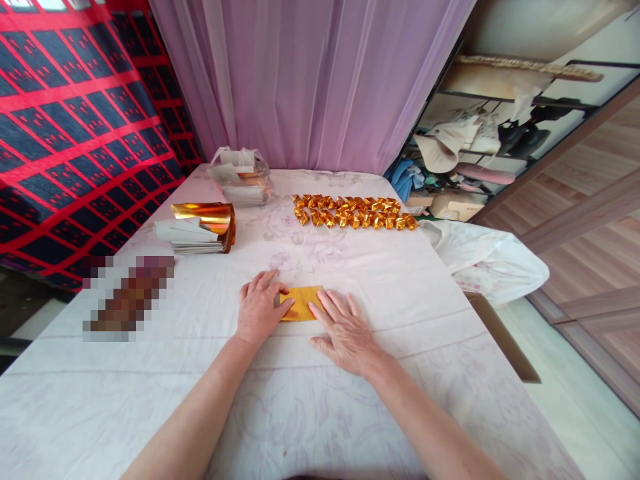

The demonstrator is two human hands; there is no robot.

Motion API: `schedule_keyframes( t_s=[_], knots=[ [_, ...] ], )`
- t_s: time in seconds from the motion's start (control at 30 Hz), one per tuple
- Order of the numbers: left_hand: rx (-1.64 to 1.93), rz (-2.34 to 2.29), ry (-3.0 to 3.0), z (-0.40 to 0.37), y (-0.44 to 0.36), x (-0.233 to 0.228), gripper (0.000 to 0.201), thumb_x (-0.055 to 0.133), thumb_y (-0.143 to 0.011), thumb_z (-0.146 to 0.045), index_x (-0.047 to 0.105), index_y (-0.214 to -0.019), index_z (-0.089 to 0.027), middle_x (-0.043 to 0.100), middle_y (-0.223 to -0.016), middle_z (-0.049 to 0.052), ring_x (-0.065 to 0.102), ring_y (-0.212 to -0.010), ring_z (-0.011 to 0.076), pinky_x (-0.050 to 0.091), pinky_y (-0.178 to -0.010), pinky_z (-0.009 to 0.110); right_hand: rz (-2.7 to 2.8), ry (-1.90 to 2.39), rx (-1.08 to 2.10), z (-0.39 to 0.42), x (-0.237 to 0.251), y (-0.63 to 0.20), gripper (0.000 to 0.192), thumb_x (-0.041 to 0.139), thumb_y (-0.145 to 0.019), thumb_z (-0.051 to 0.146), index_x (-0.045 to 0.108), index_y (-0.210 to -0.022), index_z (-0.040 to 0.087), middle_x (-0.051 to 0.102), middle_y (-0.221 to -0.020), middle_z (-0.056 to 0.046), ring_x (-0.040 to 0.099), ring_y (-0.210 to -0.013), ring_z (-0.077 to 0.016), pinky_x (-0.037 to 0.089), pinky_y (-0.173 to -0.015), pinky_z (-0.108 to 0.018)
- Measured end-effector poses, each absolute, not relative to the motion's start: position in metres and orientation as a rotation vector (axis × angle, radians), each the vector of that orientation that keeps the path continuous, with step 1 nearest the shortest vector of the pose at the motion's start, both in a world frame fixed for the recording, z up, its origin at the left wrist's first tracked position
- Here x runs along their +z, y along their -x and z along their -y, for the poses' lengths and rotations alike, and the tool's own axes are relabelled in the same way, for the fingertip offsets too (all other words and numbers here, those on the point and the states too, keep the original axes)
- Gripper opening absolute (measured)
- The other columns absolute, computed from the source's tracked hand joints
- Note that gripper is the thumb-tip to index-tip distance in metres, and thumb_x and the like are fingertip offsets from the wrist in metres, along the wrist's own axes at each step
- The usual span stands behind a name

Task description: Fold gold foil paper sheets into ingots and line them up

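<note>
A flat, folded piece of gold foil paper (301, 305) lies on the cloth-covered table in front of me. My left hand (260, 307) rests at its left end, with the thumb and a finger on the foil and the fingers apart. From the right, my right hand (347, 330) lies flat with fingers stretched out, the fingertips touching the foil's right edge. Its thumb sits apart on the cloth. Farther back on the right are two rows of folded gold foil pieces (357, 212). A stack of gold foil sheets (205, 227), curled and pale on one side, lies at the left.
Behind the stack stands a clear plastic bag (243, 177) with more sheets. A purple curtain (315, 80) hangs at the table's far edge. A white plastic bag (493, 260) and a shelf with shoes and a hat (440, 143) are at the right. A blurred patch covers something at left.
</note>
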State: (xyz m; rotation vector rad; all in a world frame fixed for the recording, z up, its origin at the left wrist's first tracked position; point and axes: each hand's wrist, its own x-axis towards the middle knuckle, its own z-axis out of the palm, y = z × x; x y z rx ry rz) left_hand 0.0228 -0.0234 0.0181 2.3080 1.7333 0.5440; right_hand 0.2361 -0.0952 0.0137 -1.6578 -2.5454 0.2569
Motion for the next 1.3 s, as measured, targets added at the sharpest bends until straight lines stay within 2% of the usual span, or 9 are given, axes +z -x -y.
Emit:
schedule_keyframes(
  t_s=[0.2, 0.3, 0.47, 0.7, 1.07, 1.3],
  knots=[
    [0.723, -1.623, -2.395, 0.035, -0.016, 0.016, 0.013, 0.060, -0.088, -0.026, 0.071, -0.093, -0.023, 0.061, -0.132, 0.009, 0.053, -0.123, 0.0295, 0.041, -0.101, 0.048, 2.549, 1.666, 0.273, 0.094, 0.014, -0.235, 0.068, 0.044, -0.095, 0.061, 0.038, -0.150, 0.022, 0.024, -0.160, -0.012, 0.020, -0.149, -0.0310, 0.015, -0.118, -0.062],
    [0.769, -1.500, -2.553, 0.057, -0.014, 0.021, 0.020, 0.053, -0.093, -0.025, 0.073, -0.096, -0.024, 0.068, -0.110, 0.009, 0.061, -0.101, 0.0255, 0.045, -0.088, 0.043, 2.546, 1.665, 0.277, 0.094, 0.014, -0.235, 0.069, 0.043, -0.094, 0.062, 0.038, -0.150, 0.022, 0.024, -0.160, -0.013, 0.019, -0.149, -0.0312, 0.015, -0.117, -0.062],
    [0.497, -1.392, -2.829, 0.093, -0.022, 0.027, 0.028, 0.052, -0.095, -0.028, 0.067, -0.117, -0.020, 0.068, -0.082, 0.006, 0.059, -0.075, 0.0220, 0.042, -0.073, 0.039, 2.540, 1.647, 0.249, 0.095, 0.012, -0.235, 0.069, 0.043, -0.094, 0.063, 0.039, -0.150, 0.022, 0.023, -0.160, -0.013, 0.020, -0.148, -0.0322, 0.015, -0.117, -0.062],
    [0.311, -1.508, -2.863, 0.098, -0.032, 0.028, 0.028, 0.055, -0.094, -0.031, 0.067, -0.118, -0.021, 0.069, -0.081, 0.005, 0.062, -0.073, 0.0219, 0.039, -0.072, 0.039, 2.530, 1.638, 0.229, 0.095, 0.011, -0.235, 0.068, 0.042, -0.094, 0.063, 0.040, -0.150, 0.023, 0.025, -0.160, -0.013, 0.021, -0.148, -0.0321, 0.016, -0.116, -0.062],
    [0.337, -1.503, -2.870, 0.096, -0.016, 0.026, 0.029, 0.052, -0.096, -0.031, 0.069, -0.118, -0.022, 0.067, -0.078, 0.005, 0.061, -0.070, 0.0219, 0.037, -0.071, 0.039, 2.536, 1.647, 0.251, 0.094, 0.009, -0.236, 0.068, 0.040, -0.095, 0.062, 0.037, -0.151, 0.024, 0.023, -0.161, -0.012, 0.019, -0.149, -0.0315, 0.016, -0.117, -0.062],
    [0.287, -1.518, -2.874, 0.095, -0.006, 0.027, 0.031, 0.049, -0.097, -0.035, 0.069, -0.119, -0.026, 0.064, -0.074, 0.005, 0.060, -0.070, 0.0215, 0.037, -0.071, 0.038, 2.530, 1.632, 0.216, 0.095, 0.009, -0.236, 0.067, 0.044, -0.095, 0.059, 0.038, -0.151, 0.023, 0.024, -0.161, -0.012, 0.021, -0.148, -0.0323, 0.017, -0.117, -0.062]
  ],
)
